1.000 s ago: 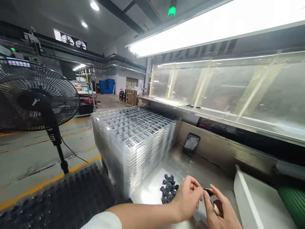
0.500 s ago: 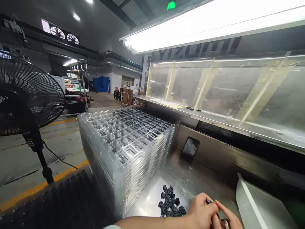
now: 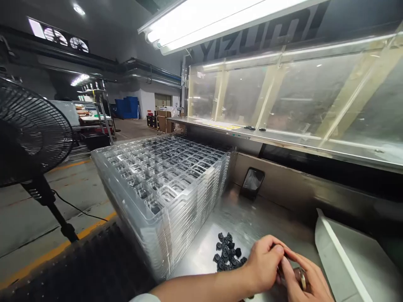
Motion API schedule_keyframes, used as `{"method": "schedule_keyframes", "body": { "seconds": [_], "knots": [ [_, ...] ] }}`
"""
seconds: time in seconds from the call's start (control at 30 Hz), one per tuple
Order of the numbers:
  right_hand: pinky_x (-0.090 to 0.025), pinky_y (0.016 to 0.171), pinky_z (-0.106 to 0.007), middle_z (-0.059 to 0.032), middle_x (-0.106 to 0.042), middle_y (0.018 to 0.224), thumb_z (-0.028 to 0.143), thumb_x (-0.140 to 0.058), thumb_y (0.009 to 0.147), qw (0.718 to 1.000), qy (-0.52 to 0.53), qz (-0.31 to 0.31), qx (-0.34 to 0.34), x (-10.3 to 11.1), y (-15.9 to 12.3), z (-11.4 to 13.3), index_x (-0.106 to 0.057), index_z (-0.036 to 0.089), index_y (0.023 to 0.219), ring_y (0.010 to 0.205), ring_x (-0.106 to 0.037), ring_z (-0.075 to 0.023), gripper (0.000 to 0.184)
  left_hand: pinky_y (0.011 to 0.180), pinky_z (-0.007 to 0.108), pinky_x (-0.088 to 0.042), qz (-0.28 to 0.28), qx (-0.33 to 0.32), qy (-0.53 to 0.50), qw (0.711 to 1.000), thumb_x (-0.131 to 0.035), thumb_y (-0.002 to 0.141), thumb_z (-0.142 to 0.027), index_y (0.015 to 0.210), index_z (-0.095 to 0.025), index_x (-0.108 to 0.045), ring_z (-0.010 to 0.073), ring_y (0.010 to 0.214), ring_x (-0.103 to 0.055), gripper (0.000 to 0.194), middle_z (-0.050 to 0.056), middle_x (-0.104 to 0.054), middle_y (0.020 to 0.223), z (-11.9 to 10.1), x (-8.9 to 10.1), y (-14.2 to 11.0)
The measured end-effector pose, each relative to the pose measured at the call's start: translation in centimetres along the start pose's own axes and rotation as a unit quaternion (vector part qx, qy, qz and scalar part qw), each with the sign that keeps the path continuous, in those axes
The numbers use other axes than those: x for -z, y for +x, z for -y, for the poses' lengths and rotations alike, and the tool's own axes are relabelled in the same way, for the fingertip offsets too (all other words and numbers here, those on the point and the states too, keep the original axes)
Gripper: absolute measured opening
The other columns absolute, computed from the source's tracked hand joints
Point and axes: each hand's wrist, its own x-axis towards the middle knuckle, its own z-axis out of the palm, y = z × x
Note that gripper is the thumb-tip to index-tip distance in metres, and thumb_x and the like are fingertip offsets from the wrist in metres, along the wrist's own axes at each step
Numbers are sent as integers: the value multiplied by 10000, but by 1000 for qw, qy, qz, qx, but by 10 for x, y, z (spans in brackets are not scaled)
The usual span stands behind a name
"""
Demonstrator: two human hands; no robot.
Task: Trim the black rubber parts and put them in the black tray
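Observation:
My left hand (image 3: pixel 266 262) and my right hand (image 3: pixel 310 279) meet at the lower right, above the metal worktop (image 3: pixel 195 260). Both are closed, fingertips together. Whatever lies between the left fingers is hidden by them. A brownish, shiny metal-edged item (image 3: pixel 302 279) shows in part within the right hand; its kind cannot be made out. Just left of the hands lies a loose pile of small black moulded parts (image 3: pixel 225 253), round with little tabs, and the left forearm passes in front of its near edge.
A tall stack of clear plastic trays (image 3: pixel 182 218) with pockets stands at left. A phone-like dark slab (image 3: pixel 252 183) leans on the back panel. A white bin (image 3: pixel 340 251) sits at right. Beyond are a shelf (image 3: pixel 217 128), a lamp (image 3: pixel 220 25) and a fan (image 3: pixel 31 130).
The view has shifted, with the lamp and shelf higher in it. My hands remain together; a dark piece seen at the left fingertips before is now covered by the fingers.

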Motion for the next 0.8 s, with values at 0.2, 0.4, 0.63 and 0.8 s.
{"method": "schedule_keyframes", "body": {
  "seconds": [0.2,0.4,0.63,0.8],
  "knots": [
    [-488,576,-307,-54,-709,860,677,-696,807,982,64,0,-176,-7,7,28,-725,179,1050,631,-602,-194,554,552,247,-348,45,-81,-22,995,-594,845,-439,954,-99,-739,101,557,-409,386,55,-645,731,-17,8,0],
    [-514,494,-270,-25,-656,864,494,-777,806,956,195,-27,-219,-12,14,61,-630,177,1030,549,-576,-141,415,486,237,-273,85,-53,-71,992,-619,794,-409,930,-85,-745,87,531,-381,374,61,-648,748,-36,12,-7],
    [-553,520,-254,-41,-623,997,399,-708,919,964,210,-36,-161,-13,10,57,-603,196,1098,630,-603,-129,291,442,202,-262,116,-25,-104,987,-752,801,-500,1033,-109,-693,62,496,-389,459,-13,-557,674,-41,19,-12],
    [-471,506,-238,-44,-601,1011,364,-631,990,986,152,19,-73,-2,-5,41,-586,214,1188,670,-578,-134,252,455,181,-272,102,13,-143,984,-739,856,-453,1093,-132,-667,57,508,-403,405,-34,-516,674,-39,25,-22]
  ]
}}
